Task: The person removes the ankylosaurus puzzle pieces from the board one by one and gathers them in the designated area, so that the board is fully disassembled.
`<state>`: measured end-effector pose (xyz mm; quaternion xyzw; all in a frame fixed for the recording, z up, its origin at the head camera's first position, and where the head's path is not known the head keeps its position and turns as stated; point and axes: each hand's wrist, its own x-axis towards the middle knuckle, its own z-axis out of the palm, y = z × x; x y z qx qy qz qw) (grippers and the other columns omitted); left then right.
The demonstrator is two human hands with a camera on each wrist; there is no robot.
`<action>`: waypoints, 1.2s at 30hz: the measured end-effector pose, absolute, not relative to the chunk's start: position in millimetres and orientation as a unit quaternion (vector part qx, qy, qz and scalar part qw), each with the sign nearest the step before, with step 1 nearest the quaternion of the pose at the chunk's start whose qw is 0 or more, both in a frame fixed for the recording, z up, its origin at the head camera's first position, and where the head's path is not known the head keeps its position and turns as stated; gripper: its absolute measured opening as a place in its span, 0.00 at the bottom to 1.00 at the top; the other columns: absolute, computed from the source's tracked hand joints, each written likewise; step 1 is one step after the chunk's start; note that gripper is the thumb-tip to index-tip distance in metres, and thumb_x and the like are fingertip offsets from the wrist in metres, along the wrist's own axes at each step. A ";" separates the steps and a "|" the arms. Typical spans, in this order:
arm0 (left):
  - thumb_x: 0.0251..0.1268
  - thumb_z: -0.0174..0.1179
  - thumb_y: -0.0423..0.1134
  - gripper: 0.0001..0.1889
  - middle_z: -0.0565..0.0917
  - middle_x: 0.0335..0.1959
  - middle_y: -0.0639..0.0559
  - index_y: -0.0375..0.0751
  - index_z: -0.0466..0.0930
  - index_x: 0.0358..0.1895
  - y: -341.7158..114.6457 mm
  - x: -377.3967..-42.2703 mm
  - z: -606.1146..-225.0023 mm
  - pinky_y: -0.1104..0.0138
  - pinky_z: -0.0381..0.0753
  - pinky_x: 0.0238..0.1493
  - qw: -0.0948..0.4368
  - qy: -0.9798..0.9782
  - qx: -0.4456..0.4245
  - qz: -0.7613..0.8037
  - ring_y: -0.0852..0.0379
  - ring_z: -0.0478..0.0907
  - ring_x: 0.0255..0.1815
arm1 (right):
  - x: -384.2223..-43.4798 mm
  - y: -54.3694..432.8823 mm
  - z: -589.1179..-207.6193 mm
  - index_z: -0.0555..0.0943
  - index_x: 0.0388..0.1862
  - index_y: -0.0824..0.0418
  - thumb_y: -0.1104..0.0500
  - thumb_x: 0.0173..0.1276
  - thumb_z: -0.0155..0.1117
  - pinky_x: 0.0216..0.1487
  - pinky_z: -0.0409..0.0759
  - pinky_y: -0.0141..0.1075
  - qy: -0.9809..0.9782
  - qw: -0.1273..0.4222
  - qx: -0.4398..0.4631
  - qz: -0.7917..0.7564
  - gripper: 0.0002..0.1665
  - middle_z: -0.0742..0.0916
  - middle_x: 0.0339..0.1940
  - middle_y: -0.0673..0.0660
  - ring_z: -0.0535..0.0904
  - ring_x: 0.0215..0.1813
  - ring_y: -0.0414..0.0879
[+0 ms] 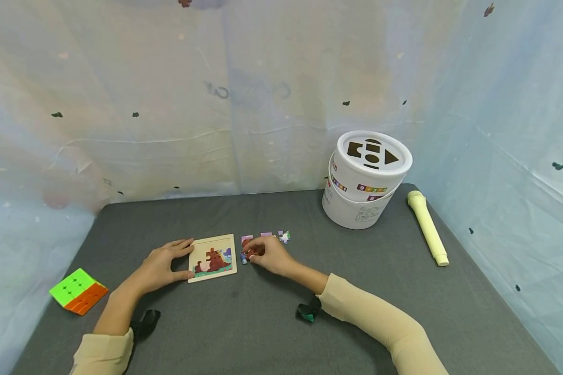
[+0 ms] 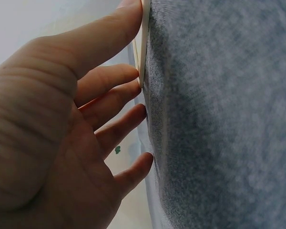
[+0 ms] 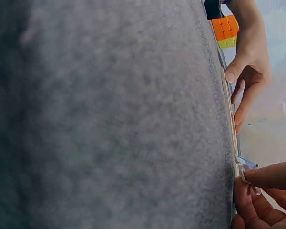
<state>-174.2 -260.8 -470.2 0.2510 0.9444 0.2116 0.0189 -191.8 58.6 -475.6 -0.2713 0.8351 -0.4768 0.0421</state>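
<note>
A wooden puzzle board [image 1: 210,241] with a pale frame lies on the grey table, partly filled with brown, green and purple pieces. My left hand [image 1: 161,265] rests at its left edge, thumb near the lower corner and fingertips near the upper one. In the left wrist view the fingers [image 2: 119,121] are fairly straight, fingertips touching the board's rim [image 2: 144,47]. Just right of the board, my right hand [image 1: 273,255] pinches a small puzzle piece [image 3: 244,177] between thumb and forefinger; the fingers partly hide it. Loose puzzle pieces [image 1: 284,236] lie around and behind that hand.
A puzzle cube [image 1: 77,289] with green and orange faces sits left of my left forearm. At the back right stands a white lidded bucket [image 1: 366,182] with shape-cut holes. A pale yellow flashlight [image 1: 428,227] lies along the right table edge. Fabric sheets hang behind the table.
</note>
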 end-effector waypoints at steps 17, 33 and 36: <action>0.54 0.75 0.51 0.42 0.67 0.72 0.34 0.29 0.72 0.68 -261.5 -173.8 -469.2 0.30 0.61 0.61 0.025 0.945 0.250 0.211 0.30 0.62 0.71 | -187.3 59.3 -475.5 0.86 0.40 0.68 0.75 0.60 0.69 0.34 0.77 0.29 0.841 0.037 -0.290 -0.455 0.10 0.86 0.37 0.58 0.77 0.32 0.39; 0.53 0.75 0.51 0.42 0.67 0.72 0.34 0.29 0.72 0.68 -261.5 -174.2 -469.1 0.29 0.60 0.60 0.023 0.945 0.251 0.206 0.29 0.62 0.70 | -185.3 53.4 -473.4 0.87 0.36 0.60 0.69 0.55 0.76 0.35 0.74 0.28 0.895 -0.034 -0.291 -0.337 0.10 0.84 0.34 0.53 0.78 0.33 0.41; 0.53 0.75 0.52 0.42 0.67 0.72 0.34 0.30 0.72 0.68 -262.0 -174.5 -470.0 0.30 0.61 0.60 0.022 0.945 0.252 0.206 0.29 0.62 0.70 | -184.4 52.5 -472.0 0.87 0.36 0.60 0.67 0.55 0.78 0.37 0.74 0.31 0.901 -0.043 -0.287 -0.322 0.10 0.84 0.34 0.52 0.78 0.34 0.41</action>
